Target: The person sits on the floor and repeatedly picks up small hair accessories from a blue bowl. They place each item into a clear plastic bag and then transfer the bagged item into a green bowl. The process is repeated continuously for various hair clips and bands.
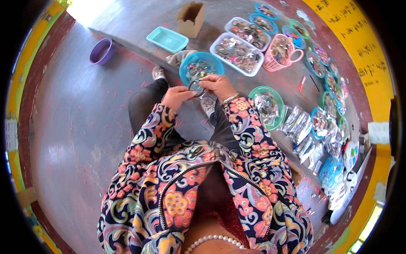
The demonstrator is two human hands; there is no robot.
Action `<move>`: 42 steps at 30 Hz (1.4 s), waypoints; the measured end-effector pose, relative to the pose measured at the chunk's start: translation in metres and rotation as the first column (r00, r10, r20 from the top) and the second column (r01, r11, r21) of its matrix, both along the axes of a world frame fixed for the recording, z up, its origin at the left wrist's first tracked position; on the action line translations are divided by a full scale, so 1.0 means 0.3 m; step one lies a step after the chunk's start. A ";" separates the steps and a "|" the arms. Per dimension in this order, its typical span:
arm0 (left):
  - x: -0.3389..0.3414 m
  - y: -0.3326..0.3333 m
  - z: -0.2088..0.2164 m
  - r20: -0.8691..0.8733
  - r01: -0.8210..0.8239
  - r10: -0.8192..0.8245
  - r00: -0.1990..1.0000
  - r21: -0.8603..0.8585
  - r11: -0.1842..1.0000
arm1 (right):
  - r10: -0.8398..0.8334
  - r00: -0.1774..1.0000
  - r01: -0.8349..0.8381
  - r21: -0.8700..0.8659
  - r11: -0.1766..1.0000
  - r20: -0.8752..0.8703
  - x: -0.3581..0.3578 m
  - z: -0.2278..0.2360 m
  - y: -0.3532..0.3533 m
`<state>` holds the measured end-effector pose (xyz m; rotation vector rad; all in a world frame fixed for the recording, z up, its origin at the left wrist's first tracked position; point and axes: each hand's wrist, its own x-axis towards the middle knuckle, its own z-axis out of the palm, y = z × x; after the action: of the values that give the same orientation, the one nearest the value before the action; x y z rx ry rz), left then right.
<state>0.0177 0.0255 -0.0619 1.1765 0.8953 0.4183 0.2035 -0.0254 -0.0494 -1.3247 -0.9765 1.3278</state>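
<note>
Pinching a dark, curved ring [200, 94] near the upper centre of the frame, the left hand [175, 98] and right hand [219, 86] hold their fingertips narrow. Just above, a smooth, round blue plastic basin [217, 63] contains small, shiny pieces.

Dark ring-shaped item [201, 93], held in the air just above the centre of the frame.
It is a slim, near-black loop, rounded in outline and open in the middle, tilted and pinched at its left and right sides, which are partly covered; its material and finer detail are too small to tell.
</note>
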 end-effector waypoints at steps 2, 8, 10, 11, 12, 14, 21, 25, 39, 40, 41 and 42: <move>-0.010 -0.008 -0.005 0.070 -0.008 0.012 0.997 -0.059 0.998 | -0.003 0.999 0.002 -0.023 1.000 -0.048 -0.015 0.000 -0.002; -0.011 -0.011 -0.011 0.212 -0.012 0.060 0.975 -0.218 0.976 | 0.001 0.994 -0.005 -0.035 0.999 -0.108 -0.019 -0.007 0.002; -0.012 -0.019 0.002 0.220 -0.016 0.073 0.973 -0.249 0.968 | 0.021 0.992 -0.026 -0.038 0.999 -0.122 -0.014 -0.011 0.002; -0.010 -0.023 0.010 0.223 -0.018 0.079 0.972 -0.264 0.964 | 0.031 0.991 -0.036 -0.039 0.999 -0.130 -0.011 -0.012 0.002; -0.009 -0.025 0.007 0.226 -0.025 0.085 0.970 -0.255 0.967 | 0.037 0.993 -0.043 -0.042 0.998 -0.116 -0.010 -0.012 0.003; -0.005 -0.023 0.000 0.241 -0.029 0.087 0.967 -0.236 0.971 | -0.039 0.985 0.028 -0.069 0.997 -0.170 -0.008 -0.015 0.006; 0.025 -0.052 0.014 0.300 -0.239 0.335 0.893 -0.313 0.919 | 0.001 0.989 -0.011 -0.062 0.998 -0.149 -0.016 0.003 0.008; 0.018 -0.037 0.022 0.155 -0.182 0.189 0.970 -0.060 0.981 | -0.017 0.992 0.011 -0.051 0.999 -0.123 -0.002 -0.018 0.006; 0.011 -0.029 0.013 0.187 -0.288 0.340 0.922 -0.256 0.923 | 0.024 1.000 -0.024 -0.015 1.000 0.009 -0.014 -0.029 0.004; 0.021 -0.039 0.032 0.201 -0.304 0.366 0.908 -0.284 0.910 | 0.015 1.000 -0.015 -0.007 1.000 0.022 -0.014 -0.035 0.006; 0.025 -0.045 0.041 0.215 -0.319 0.393 0.894 -0.312 0.895 | 0.005 0.999 -0.005 0.001 1.000 0.035 -0.015 -0.037 0.007; 0.025 -0.044 0.037 0.222 -0.305 0.384 0.896 -0.318 0.897 | -0.004 0.999 0.003 0.014 1.000 0.036 -0.017 -0.037 0.007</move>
<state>0.0251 0.0124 -0.0508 0.6755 0.8834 0.7094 0.1985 -0.0233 -0.0606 -1.3435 -1.0060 1.2964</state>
